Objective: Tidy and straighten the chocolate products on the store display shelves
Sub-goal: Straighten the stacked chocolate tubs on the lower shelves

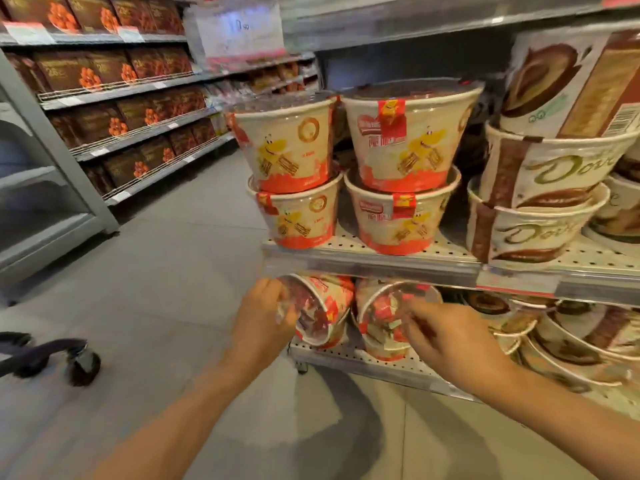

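Store aisle, grey tiled floor [180, 258], long shelving run of brown chocolate boxes [114, 98] on the far side, near gondola right in front. Upper perforated shelf [450, 252] carries four red-and-cream chocolate tubs [398, 147] stacked two on two, upright and roughly squared, with cream Dove tubs [540, 195] nested beside them to the right. Lower shelf [349, 358] is the messy one: two red-and-cream tubs lie tipped on their sides, clear lids facing out toward the aisle, more Dove tubs leaning in a loose pile to the right. Left tipped tub [322, 313] and right tipped tub [384, 323] sit just beside each other, close to touching. Step in hand looks like standing these two back upright. Best done one tub at a time: hold by the rim and wall rather than the thin lid, rotate base down onto the shelf, then push back and turn the label to the front so it lines up with the stack above. Headroom under the upper shelf edge looks tight, so tilt in low. Left hand [265, 317] reaches in with fingers curled round the lid rim of the left tub, gripping it. Right hand [446, 336] comes in palm down, fingers bent onto the lid edge of the right tub; motion blur, so cannot tell if it actually grips or just touches.
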